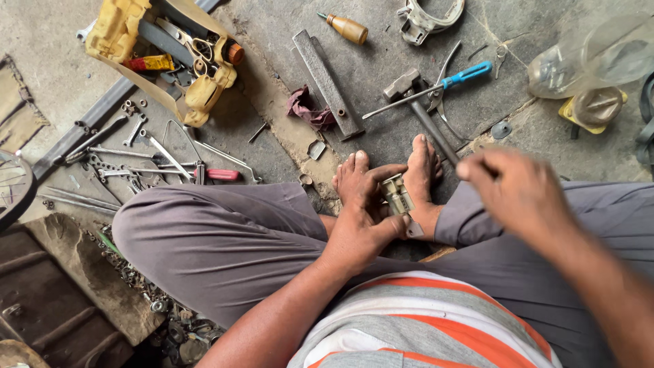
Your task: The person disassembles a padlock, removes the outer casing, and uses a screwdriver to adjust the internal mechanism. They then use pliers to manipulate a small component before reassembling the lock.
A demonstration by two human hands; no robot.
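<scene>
Two bare hands work over the person's crossed feet on the stone floor [381, 61]. The left hand [361, 228] is clenched around a small brass-coloured metal lock body [397, 194], pinning it upright against the left foot, with the thumb along its lower side. The right hand [518, 194] hangs raised just to the right of it, blurred; its fingers look curled as if pinching something thin, but I cannot tell whether it holds anything. The lock body looks rigid and dense for its bulk, with flat faces and hard edges, so it should take a firm squeeze without harm; its worn metal may be slick, and the flat sides low down, where the left hand already wraps it, seem the surest place to hold. Just beyond the right hand lie a steel-headed hammer with a dark handle [419, 102] and a blue-handled screwdriver [443, 85]. Farther out from the left hand are a red-handled screwdriver [218, 174], scattered steel spanners [136, 146] and a yellow plastic tool tray [163, 48].
</scene>
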